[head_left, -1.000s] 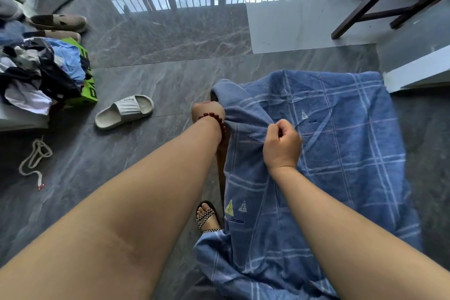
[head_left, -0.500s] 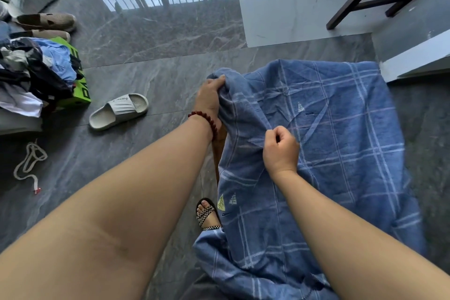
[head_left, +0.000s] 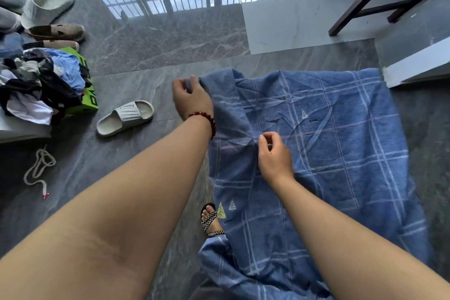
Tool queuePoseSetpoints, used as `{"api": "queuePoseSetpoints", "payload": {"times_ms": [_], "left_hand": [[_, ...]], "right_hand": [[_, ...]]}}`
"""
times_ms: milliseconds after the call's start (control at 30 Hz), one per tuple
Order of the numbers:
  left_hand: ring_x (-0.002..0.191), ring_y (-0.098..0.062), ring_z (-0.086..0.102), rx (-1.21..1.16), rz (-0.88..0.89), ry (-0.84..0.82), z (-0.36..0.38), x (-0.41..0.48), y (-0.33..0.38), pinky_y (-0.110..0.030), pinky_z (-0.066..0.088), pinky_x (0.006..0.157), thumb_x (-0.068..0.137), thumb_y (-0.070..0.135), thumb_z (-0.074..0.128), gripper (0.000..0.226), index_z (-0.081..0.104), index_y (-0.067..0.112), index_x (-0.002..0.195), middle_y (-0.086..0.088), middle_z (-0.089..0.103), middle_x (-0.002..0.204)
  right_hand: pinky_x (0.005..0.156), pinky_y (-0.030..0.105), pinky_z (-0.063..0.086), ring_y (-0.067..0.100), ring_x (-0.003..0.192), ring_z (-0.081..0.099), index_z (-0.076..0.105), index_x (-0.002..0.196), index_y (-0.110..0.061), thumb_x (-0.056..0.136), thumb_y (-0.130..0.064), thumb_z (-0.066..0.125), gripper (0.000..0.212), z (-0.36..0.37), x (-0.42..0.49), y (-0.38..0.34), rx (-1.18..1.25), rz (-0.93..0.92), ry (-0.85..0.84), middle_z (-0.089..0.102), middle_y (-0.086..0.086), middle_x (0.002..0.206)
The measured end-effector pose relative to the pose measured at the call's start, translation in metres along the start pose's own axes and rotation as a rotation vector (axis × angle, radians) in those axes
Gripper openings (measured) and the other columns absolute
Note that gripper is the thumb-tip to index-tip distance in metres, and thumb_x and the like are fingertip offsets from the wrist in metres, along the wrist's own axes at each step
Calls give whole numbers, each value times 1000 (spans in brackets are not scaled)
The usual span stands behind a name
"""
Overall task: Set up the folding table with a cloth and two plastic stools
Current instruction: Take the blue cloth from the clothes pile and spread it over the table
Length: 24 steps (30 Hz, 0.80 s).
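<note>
**Dark marble floor with a blue checked cloth half spread**

We look down at glossy grey stone that reflects a barred window. The blue checked cloth fills the right half of the view. It is draped over something raised, presumably the folding table, which we cannot see. Its long axis runs from our feet away towards the far wall. The right side lies flat, while the left side is rumpled and hangs in folds. No stools are in view.

Both bare arms reach forward. The left hand is farther out, at the cloth's far left corner, and pinches the edge between thumb and fingers. The right hand is nearer us and closer to the middle, its fingers curled to pinch a small ridge of fabric. The loose fold lies between the two grips, so we judge that the corner must be drawn left, away from the right hand.

A heap of clothes lies far left, with a pale slipper beside it.
</note>
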<state>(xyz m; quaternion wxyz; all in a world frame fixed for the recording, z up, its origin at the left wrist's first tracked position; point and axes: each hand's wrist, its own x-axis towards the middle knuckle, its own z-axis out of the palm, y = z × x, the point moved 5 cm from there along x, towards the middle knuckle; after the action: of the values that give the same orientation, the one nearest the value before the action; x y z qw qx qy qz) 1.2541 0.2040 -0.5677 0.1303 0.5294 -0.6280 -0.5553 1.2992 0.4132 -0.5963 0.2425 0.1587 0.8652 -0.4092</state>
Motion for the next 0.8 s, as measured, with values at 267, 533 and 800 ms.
{"api": "queuePoseSetpoints", "payload": {"times_ms": [267, 533, 800], "left_hand": [[106, -18, 56, 68, -19, 38, -34, 20, -43, -20, 38, 87, 98, 29, 44, 21, 49, 16, 114, -3, 58, 114], [130, -31, 39, 460, -412, -367, -20, -7, -91, -37, 32, 105, 87, 31, 64, 77, 17, 6, 143, -15, 36, 144], [120, -31, 48, 624, -383, -501, -15, -28, -121, -38, 40, 102, 80, 22, 71, 68, 34, 6, 134, -10, 48, 131]], "right_hand": [[79, 28, 39, 15, 96, 51, 53, 118, -17, 98, -27, 40, 25, 12, 1, 28, -105, 94, -61, 59, 2, 115], [89, 32, 43, 20, 108, 54, 53, 121, -14, 97, -23, 41, 29, 19, 5, 29, -186, 97, -108, 56, 3, 125], [85, 27, 39, 19, 111, 51, 47, 129, -14, 93, -18, 47, 36, 14, 12, 38, -295, 54, -191, 42, 2, 137]]}}
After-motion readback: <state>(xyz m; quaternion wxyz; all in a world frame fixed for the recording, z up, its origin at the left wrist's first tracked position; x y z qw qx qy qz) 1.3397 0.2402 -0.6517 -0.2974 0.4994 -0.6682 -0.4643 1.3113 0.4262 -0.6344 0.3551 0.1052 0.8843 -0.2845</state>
